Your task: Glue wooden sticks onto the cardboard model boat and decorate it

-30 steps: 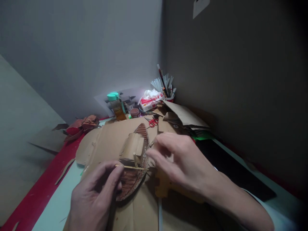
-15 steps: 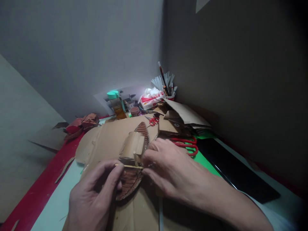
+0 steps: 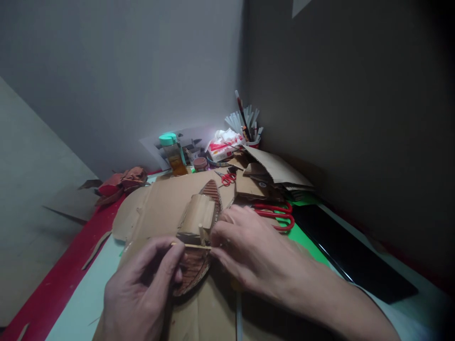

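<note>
Cardboard boat (image 3: pixel 192 272): lies on the cardboard sheet (image 3: pixel 159 203), between the two hands, narrow end pointing away from the wearer.

Left to right:
- Left hand (image 3: pixel 137 289): thumb and forefinger pinch one end of a thin stick (image 3: pixel 196 246); the other fingers are curled, partly hidden.
- Stick: runs crosswise over the near part of the boat, in front of the curved cabin (image 3: pixel 194 213) and beside a short upright post (image 3: pixel 201 233). Whether it touches the post, cannot tell. Judged very light, stiff lengthwise, likely to snap if bent; best taken near both ends with light fingertip pressure.
- Boat: ribbed deck and corrugated edge suggest light, dry card, not slippery. Expect it to slide if nudged and to crush under a squeeze. Cabin and post look like weak handholds; better to steady it low, by the hull sides.
- Right hand (image 3: pixel 252 246): thumb and forefinger drawn close together at the stick's other end. Whether they grip it, cannot tell; remaining fingers bent inward.
- Large red handles (image 3: pixel 273 214): just beyond the right hand, on a green surface (image 3: pixel 307 241).
</note>
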`<action>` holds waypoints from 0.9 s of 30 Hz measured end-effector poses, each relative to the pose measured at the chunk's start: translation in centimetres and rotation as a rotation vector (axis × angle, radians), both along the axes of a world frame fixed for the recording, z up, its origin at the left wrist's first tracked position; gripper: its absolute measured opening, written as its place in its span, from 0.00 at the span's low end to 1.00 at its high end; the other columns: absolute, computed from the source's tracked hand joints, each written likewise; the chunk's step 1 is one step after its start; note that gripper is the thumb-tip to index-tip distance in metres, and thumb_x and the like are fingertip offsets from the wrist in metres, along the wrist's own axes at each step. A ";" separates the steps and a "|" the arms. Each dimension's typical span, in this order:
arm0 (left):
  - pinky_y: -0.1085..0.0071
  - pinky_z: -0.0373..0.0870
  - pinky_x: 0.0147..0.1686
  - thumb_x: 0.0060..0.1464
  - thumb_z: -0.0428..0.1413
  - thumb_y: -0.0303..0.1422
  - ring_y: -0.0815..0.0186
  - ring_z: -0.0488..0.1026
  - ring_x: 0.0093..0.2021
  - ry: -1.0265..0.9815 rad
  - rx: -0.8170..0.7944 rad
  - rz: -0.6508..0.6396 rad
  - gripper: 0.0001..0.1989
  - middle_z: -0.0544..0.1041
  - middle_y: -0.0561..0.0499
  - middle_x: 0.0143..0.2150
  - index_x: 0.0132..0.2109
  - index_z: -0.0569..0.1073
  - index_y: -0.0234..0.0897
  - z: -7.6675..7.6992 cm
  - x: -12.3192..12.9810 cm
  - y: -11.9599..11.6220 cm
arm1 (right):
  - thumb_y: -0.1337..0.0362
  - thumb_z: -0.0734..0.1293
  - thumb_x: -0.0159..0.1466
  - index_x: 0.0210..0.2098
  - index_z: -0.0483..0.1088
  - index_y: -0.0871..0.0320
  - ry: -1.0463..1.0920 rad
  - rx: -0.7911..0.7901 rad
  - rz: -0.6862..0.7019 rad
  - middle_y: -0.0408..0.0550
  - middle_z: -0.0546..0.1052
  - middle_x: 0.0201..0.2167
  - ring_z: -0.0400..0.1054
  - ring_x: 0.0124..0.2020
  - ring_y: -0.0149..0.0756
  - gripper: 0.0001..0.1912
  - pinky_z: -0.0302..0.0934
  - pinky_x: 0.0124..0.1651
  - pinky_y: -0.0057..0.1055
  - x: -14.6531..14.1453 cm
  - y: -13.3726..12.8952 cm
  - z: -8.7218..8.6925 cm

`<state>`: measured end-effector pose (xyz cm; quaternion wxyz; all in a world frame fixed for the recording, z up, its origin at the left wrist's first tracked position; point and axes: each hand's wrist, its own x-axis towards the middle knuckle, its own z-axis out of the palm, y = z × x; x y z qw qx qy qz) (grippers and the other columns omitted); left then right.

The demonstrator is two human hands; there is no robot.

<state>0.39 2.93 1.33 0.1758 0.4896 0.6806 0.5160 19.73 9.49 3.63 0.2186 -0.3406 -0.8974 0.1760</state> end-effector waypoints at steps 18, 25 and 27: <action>0.82 0.70 0.23 0.53 0.62 0.49 0.69 0.73 0.23 0.008 0.003 -0.045 0.13 0.78 0.56 0.23 0.36 0.81 0.45 -0.4 -0.3 0.4 | 0.66 0.64 0.70 0.34 0.68 0.57 0.004 -0.006 -0.010 0.44 0.71 0.38 0.63 0.39 0.36 0.07 0.57 0.40 0.34 -0.4 0.0 0.4; 0.82 0.69 0.23 0.50 0.64 0.49 0.69 0.70 0.23 -0.103 -0.025 -0.009 0.15 0.74 0.56 0.20 0.34 0.80 0.44 -0.2 0.2 0.3 | 0.62 0.62 0.72 0.39 0.70 0.54 0.098 0.019 -0.017 0.45 0.71 0.40 0.64 0.42 0.38 0.06 0.60 0.47 0.36 0.3 0.2 0.1; 0.81 0.68 0.21 0.49 0.65 0.50 0.69 0.70 0.23 -0.124 -0.024 -0.024 0.15 0.74 0.56 0.21 0.34 0.79 0.43 -0.3 0.2 0.3 | 0.63 0.61 0.72 0.41 0.70 0.54 0.164 0.033 -0.052 0.45 0.72 0.41 0.65 0.41 0.37 0.06 0.61 0.45 0.35 1.0 -0.2 0.4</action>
